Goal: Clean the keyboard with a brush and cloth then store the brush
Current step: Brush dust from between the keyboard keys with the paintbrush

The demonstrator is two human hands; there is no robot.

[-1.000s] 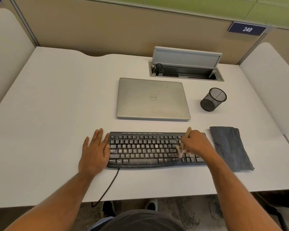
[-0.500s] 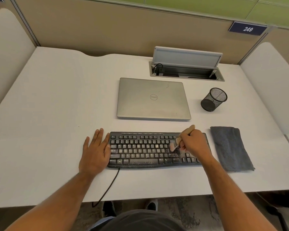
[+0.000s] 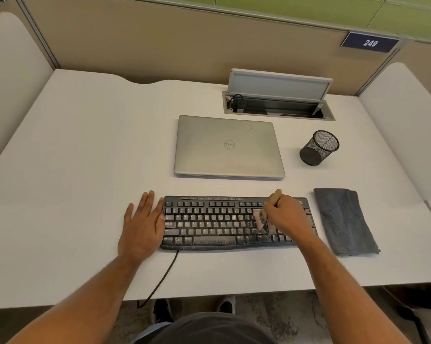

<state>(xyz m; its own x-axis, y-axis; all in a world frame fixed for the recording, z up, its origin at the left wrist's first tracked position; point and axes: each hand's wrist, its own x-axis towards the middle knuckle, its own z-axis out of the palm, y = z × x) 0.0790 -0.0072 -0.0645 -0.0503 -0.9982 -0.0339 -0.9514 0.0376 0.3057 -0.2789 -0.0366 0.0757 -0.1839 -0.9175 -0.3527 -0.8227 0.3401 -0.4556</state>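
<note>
White cubicle counter (image 3: 85,170): one laptop (image 3: 228,147) behind one keyboard (image 3: 209,223), one cloth (image 3: 343,220) beside it; right hand (image 3: 287,216) clasps one brush (image 3: 265,214), left hand (image 3: 142,224) flat, empty.

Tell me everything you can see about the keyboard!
The keyboard is black, plastic-looking and wide, lying flat on the white desk in front of a shut laptop. Pale dust speckles its keys, thickest along the bottom row. A black cable runs off its near edge. The left hand rests against its left end; the right hand holds a brush on its right-side keys.
</note>
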